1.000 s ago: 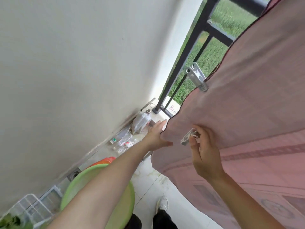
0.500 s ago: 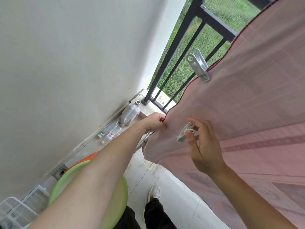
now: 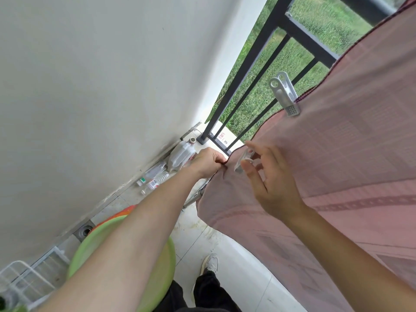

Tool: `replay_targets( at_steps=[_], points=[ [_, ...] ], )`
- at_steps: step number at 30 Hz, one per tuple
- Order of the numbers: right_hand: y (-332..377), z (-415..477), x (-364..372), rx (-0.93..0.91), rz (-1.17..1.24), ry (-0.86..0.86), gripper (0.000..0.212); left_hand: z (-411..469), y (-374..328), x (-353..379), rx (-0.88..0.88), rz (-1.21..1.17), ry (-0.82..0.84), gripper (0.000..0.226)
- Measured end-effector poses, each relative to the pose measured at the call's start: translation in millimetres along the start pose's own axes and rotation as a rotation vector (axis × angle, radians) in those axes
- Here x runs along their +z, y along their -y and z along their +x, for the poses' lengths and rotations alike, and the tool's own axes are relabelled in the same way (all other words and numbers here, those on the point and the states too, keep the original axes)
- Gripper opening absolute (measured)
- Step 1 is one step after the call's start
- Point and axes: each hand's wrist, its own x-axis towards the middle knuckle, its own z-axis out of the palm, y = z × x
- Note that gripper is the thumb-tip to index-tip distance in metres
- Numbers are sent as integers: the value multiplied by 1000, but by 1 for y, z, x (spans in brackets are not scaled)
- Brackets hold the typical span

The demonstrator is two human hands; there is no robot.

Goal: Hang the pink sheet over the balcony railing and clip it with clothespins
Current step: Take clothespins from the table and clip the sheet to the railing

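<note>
Left hand (image 3: pixel 209 162) clenched on sheet (image 3: pixel 337 158) edge, right hand (image 3: pixel 271 183) pinching a pin (image 3: pixel 243 160), second pin (image 3: pixel 284 96) clipped farther up the edge, railing (image 3: pixel 254 70) behind, red writing on far sign (image 3: pixel 225 139) unreadable.

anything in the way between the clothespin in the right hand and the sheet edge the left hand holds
Nothing visible. The right hand holds the clothespin close beside the sheet edge that the left hand pinches, with nothing between them. The clipped clothespin sits farther up the edge, out of the way.
</note>
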Motion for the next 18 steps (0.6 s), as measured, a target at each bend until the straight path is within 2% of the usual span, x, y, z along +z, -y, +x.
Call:
replay_targets(
  at_steps=[4,7,11,14,18],
  points=[
    [10,45,-8,-22,7,43,45,-1,1,17,-61,-268,-50,27],
    [0,80,-26,131,-29,170,39,-5,-13,48,-102,-453,-66,7],
    [-25,111,-29,341,-116,324,30,-2,-15,82,-148,-523,-101,31],
    [-48,119,-37,424,-194,413,22,3,-25,102,-137,-553,-111,24],
    [-71,104,-41,406,-339,548,11,2,-38,123,-131,-556,-126,16]
  ],
)
